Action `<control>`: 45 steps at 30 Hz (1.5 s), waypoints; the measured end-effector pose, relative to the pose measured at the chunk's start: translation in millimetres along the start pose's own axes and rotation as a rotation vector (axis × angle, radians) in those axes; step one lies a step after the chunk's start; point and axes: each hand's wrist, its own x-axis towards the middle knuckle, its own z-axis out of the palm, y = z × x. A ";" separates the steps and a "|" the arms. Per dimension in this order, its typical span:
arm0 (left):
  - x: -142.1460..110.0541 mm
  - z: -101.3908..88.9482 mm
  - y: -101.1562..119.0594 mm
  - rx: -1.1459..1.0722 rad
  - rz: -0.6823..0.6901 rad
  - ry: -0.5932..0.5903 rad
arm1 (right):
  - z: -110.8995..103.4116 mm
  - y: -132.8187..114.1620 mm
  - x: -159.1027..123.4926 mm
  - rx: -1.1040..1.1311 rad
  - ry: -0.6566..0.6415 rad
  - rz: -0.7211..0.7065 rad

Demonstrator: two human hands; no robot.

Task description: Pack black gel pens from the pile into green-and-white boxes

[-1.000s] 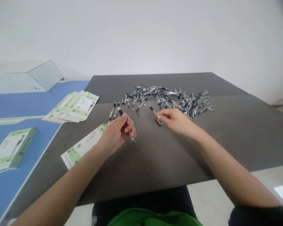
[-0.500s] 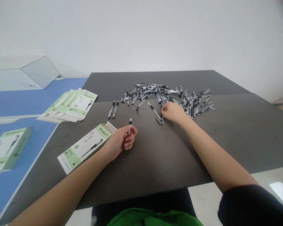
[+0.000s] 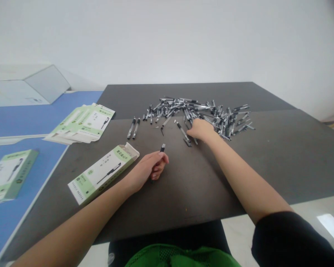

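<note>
The left hand [image 3: 145, 168] curls shut around a slim black-and-silver pen [image 3: 163, 148]. The right hand [image 3: 201, 129], fingers bent, meets the edge of a loose heap of matching pens [image 3: 208, 115] on the dark grey tabletop [image 3: 281, 155], any pinch hidden; pressing could scatter them, and a slack grip could drop the held pen

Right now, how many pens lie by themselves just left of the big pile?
2: one pen and another pen right beside it, both on the dark table.
</note>
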 end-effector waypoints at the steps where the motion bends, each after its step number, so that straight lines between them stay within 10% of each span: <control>1: -0.1 -0.2 -0.1 0.008 0.002 -0.003 | 0.0 -2.9 0.3 -0.004 0.001 0.005; 8: -3.6 4.9 2.7 0.043 0.013 -0.027 | -20.6 -3.2 -19.4 0.055 0.137 -0.064; 12: -6.4 9.1 3.5 0.052 0.054 -0.055 | -42.5 0.6 -49.5 0.628 0.257 -0.348; 18: -9.5 11.2 5.1 0.101 0.145 -0.091 | -46.9 -18.4 -90.9 1.330 -0.002 -0.642; 40: -12.2 10.0 6.5 0.029 0.175 -0.168 | -37.7 -17.7 -104.2 1.061 -0.188 -0.898; 45: -11.3 3.9 11.9 -0.027 0.212 -0.090 | -38.0 11.0 -72.7 1.010 -0.026 -0.758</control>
